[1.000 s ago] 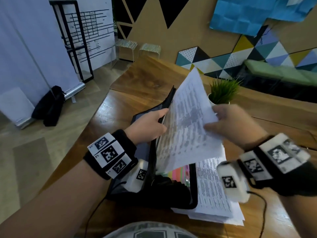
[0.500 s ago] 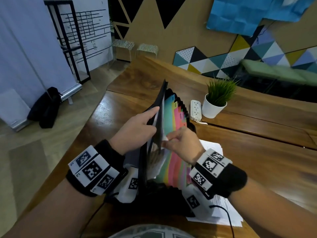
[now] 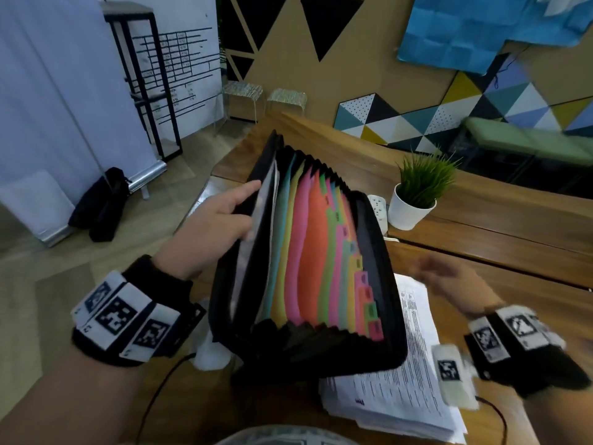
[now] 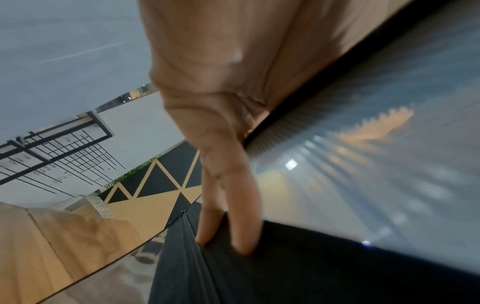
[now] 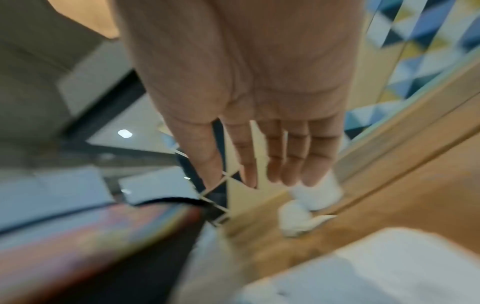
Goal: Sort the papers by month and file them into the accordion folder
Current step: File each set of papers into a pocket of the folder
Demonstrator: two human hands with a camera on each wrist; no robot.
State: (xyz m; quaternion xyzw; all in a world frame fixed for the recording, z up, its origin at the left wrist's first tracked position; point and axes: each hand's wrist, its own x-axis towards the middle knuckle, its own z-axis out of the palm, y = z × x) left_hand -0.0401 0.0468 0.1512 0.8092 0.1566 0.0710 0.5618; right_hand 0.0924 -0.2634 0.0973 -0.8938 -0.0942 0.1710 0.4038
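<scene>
The left hand (image 3: 218, 226) grips the left cover of the accordion folder (image 3: 308, 268), which stands open on the tabletop (image 3: 481, 252) with its coloured pockets fanned; a sheet sits in the first pocket. To the right, the stack of papers (image 3: 401, 380) lies flat, partly under the folder, long axis away from the person. The right hand (image 3: 446, 284), empty with fingers straight, hovers over it and is nearer. A potted plant (image 3: 417, 194) stands beyond, not in the way.
</scene>
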